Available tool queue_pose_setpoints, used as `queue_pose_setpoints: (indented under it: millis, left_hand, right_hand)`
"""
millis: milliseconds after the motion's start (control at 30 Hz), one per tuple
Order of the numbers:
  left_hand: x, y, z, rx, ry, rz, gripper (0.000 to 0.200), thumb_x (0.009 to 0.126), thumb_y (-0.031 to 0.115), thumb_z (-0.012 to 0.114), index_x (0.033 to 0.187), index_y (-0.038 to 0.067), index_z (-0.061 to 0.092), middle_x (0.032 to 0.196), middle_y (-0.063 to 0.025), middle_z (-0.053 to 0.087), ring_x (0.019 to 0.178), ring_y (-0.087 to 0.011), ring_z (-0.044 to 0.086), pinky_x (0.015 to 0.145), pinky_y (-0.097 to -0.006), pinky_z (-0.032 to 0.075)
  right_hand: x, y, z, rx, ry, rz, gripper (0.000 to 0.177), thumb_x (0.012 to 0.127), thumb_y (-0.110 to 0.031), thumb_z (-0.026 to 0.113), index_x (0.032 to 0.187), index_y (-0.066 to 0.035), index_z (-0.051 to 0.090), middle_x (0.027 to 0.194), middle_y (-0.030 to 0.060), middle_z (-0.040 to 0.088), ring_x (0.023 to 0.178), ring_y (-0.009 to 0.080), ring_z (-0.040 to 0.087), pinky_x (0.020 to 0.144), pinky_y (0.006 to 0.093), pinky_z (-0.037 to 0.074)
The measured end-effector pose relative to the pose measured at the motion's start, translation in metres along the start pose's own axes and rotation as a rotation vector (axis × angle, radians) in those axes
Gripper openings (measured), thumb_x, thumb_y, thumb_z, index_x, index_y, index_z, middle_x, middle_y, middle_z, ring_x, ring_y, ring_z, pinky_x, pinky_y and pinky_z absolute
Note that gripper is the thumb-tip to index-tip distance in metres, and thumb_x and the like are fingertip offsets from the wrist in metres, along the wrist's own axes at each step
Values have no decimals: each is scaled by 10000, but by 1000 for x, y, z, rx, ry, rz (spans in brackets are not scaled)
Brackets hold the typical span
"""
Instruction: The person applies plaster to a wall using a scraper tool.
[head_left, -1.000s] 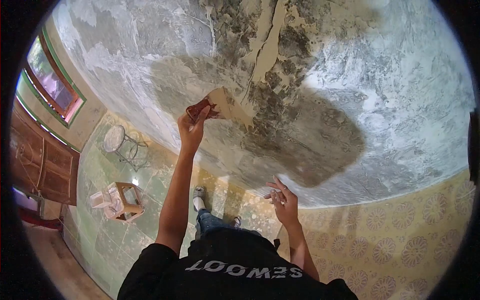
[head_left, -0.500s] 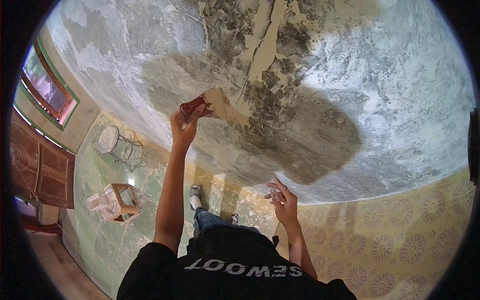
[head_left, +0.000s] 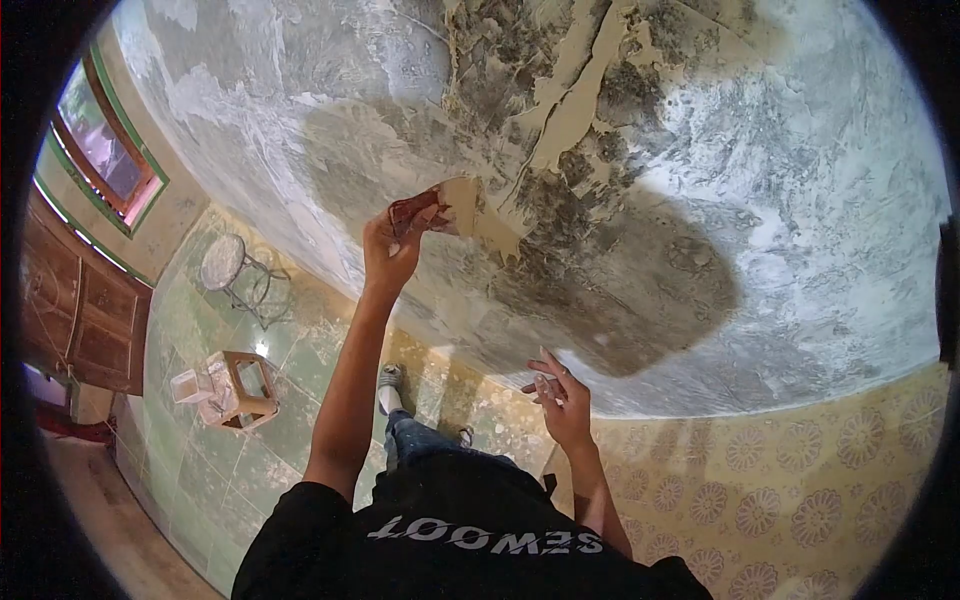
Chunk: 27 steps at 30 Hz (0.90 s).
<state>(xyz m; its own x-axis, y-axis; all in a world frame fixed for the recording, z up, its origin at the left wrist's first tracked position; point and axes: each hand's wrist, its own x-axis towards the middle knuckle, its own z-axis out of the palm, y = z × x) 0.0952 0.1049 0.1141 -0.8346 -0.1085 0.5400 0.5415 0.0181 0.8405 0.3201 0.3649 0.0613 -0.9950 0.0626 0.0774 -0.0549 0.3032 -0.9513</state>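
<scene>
Red-brown and smeared, the handle of a scraper [head_left: 459,204] is pinched right now between the thumb and fingers of the left hand [head_left: 392,258]. Out at the end of the reaching arm, its broad, pale blade is seemingly laid against the mottled grey wall [head_left: 300,110], beside a beige patch [head_left: 498,238]. The thumb is set close to the blade, presumably so that pressure can be steered along the edge. And the right hand [head_left: 566,412]? Nothing is seen to be held there: its white-smudged fingers are loosely spread, raised near the wall's lower part, perhaps for balance; whether contact is made cannot be told. Above, a beige strip [head_left: 575,118] is split by a dark crack, and a broad shadow [head_left: 660,285] is thrown across the wall, by which the surface may be made harder to read. Down on the green tiles [head_left: 260,470], a wooden stool [head_left: 240,392] is overlapped by a pale box [head_left: 190,386], and a round stool [head_left: 222,262] is placed closer to the wall; neither arm is blocked.
</scene>
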Motion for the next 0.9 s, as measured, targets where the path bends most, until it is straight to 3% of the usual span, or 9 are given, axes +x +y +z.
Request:
queue_pose_setpoints:
  millis: [100,200,500,800,900]
  left_hand:
    - [-1,2,1,-11,8,14,147,944,94,698,1039,-10,741,893,-75,760,820,-108,696,756,-266,531]
    - [0,6,0,67,-8,-3,136,949,73,682,1046,-3,741,895,-74,759,819,-108,696,758,-264,530]
    - [-1,17,8,10,-28,76,146,945,33,661,1066,-19,725,900,-79,760,821,-108,701,750,-262,531]
    - [-17,31,18,2,7,-20,147,967,66,649,1064,-16,723,903,-69,756,817,-112,705,732,-264,531]
    - [-21,37,22,169,35,5,155,964,68,654,1077,-17,720,902,-70,756,818,-106,704,736,-261,530]
  right_hand:
    - [-2,-2,-1,30,-8,72,459,1017,-149,571,1471,-133,501,1270,158,668,897,218,738,750,347,582]
    - [-3,-2,0,17,-23,106,457,1022,-171,567,1473,-132,499,1268,154,668,900,218,737,756,350,582]
    - [-5,-4,0,7,-2,88,464,1012,-149,566,1469,-103,497,1257,152,675,897,215,737,748,335,578]
    - [-6,-4,7,10,-16,79,450,1017,-155,572,1460,-108,508,1249,145,682,885,199,739,728,305,572]
    - [-7,-5,7,-5,-10,27,442,1018,-151,572,1453,-108,515,1247,144,683,890,200,741,727,303,574]
